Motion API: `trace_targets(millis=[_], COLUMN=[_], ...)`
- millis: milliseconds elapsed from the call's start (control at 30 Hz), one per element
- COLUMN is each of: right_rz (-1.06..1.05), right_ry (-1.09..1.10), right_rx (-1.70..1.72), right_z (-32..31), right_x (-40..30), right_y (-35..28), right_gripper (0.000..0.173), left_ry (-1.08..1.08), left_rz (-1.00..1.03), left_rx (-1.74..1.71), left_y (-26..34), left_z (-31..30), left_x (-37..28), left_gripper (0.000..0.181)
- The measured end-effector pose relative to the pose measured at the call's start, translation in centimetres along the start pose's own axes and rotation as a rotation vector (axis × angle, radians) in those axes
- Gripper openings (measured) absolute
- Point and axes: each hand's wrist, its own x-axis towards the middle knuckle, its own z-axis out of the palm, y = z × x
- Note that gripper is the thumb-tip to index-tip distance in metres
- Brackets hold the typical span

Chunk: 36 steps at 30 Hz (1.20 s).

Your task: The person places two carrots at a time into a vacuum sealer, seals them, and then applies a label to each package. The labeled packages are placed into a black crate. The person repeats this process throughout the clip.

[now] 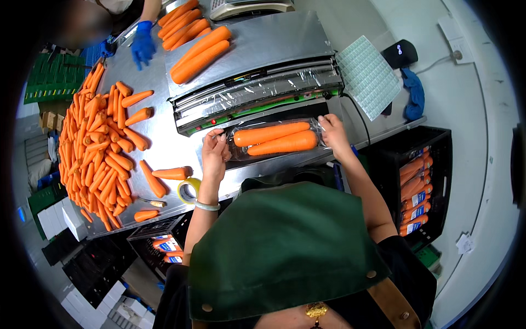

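Note:
Two large carrots [283, 142] lie side by side under clear plastic film, on the near side of a film-wrapping machine [259, 92]. My left hand [215, 152] pinches the left end of the film between thumb and fingers. At the right end, my right hand [335, 133] grips the film's gathered edge. Both hands are bare. Beyond the machine, two more large carrots [201, 55] rest on its metal top plate, with a further group of carrots [183, 24] behind them.
A big heap of loose carrots [98, 152] covers the steel table's left side. Near me lie a roll of yellow tape [188, 190] and a small knife [153, 202]. A co-worker's blue-gloved hand [143, 44] is at upper left. A black crate [444, 181] of packed carrots stands right.

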Motion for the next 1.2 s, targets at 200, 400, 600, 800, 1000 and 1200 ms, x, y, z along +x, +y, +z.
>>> trace_targets(millis=[200, 400, 600, 800, 1000, 1200], right_rz=[-0.102, -0.446, -0.114, -0.636, -0.222, -0.681], right_ry=[0.081, 0.684, -0.157, -0.401, -0.512, 0.063], right_rx=[0.398, -0.184, 0.929, 0.150, 0.007, -0.423], right_z=[-4.0, -1.7, 0.0, -1.7, -4.3, -15.7], right_x=[-8.6, -2.4, -7.6, -19.5, -22.3, -25.6], right_y=[-0.6, 14.4, 15.9, 4.8, -2.4, -5.7], right_gripper=[0.017, 0.013, 0.025, 0.036, 0.017, 0.036], left_ry=[-0.079, -0.185, -0.530, -0.806, -1.306, -1.078], left_rz=[0.460, 0.967, 0.535, -0.139, -0.671, -1.154], left_rx=[1.127, 1.710, 0.851, -0.010, -0.308, 0.416], left_y=[0.0, -3.3, -3.0, 1.1, 3.3, 1.4], left_z=[-1.4, 3.0, 7.3, 11.7, 19.6, 27.4], left_x=[0.9, 3.8, 1.8, -7.4, -13.7, -16.4], left_gripper=[0.027, 0.052, 0.041, 0.036, 0.043, 0.045])
